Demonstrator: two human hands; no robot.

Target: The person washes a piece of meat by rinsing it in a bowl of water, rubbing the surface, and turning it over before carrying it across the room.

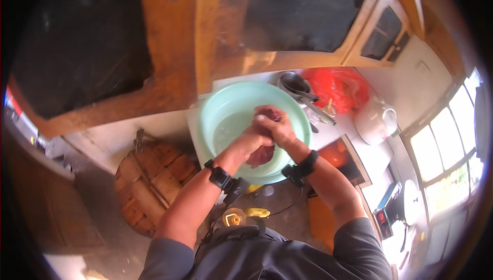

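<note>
A pale green plastic basin stands before me on a white-topped counter. Over it, both my hands grip a dark red piece of raw meat. My left hand wraps around the meat's middle from the near side. From the right, my right hand closes around its upper part, thumb on top. The fingers cover much of the meat, so its full shape is hidden. A few bubbles show on the basin's floor; whether water covers it I cannot tell.
Behind the basin are dark pans, a red plastic bag and a white plastic jug. A wooden cabinet overhangs the back. Lower left is a round wooden board; oil-coloured bottles stand below, near my body.
</note>
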